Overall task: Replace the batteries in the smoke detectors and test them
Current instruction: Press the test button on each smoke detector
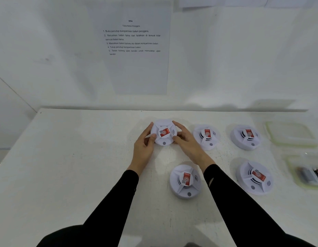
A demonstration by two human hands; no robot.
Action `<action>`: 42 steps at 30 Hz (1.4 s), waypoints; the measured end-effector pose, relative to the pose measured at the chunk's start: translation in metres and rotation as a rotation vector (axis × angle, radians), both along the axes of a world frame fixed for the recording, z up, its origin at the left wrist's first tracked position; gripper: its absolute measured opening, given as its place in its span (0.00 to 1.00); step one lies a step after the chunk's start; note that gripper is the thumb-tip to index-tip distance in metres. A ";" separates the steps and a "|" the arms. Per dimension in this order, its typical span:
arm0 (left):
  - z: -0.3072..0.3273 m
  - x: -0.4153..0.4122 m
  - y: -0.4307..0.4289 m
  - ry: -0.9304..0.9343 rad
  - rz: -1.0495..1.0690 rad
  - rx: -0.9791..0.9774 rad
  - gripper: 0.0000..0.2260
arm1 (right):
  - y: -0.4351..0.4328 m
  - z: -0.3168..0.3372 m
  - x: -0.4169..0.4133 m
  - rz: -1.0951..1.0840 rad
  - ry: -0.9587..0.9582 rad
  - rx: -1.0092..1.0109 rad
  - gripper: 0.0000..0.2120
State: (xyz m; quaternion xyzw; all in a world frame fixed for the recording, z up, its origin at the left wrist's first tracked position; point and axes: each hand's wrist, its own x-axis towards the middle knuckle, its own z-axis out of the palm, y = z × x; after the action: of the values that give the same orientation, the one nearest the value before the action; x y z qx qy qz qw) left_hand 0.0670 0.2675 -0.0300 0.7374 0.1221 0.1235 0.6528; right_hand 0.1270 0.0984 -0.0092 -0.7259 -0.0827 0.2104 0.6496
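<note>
Several round white smoke detectors with red labels lie on the white table (83, 166). My left hand (145, 146) and my right hand (185, 140) grip the far-left detector (164, 132) from both sides, fingers curled around its rim. Another detector (185, 180) lies nearer to me, between my forearms. Two more sit in the far row to the right (206, 136) (246, 136), and one (255, 176) lies near the right. All show their face side up with a small grey button at the near edge.
A clear plastic container (291, 133) stands at the far right. A second clear container (307, 172) nearer me holds dark batteries. A printed instruction sheet (137, 50) hangs on the white wall behind the table.
</note>
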 end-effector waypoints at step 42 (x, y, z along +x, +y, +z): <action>0.001 0.000 0.000 0.014 0.002 0.004 0.19 | 0.000 0.003 -0.002 0.000 -0.027 -0.003 0.25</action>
State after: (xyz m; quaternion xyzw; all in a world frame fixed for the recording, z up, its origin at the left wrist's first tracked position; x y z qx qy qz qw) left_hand 0.0670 0.2673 -0.0290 0.7395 0.1271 0.1190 0.6502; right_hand 0.1245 0.0979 -0.0066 -0.7296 -0.0913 0.2006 0.6474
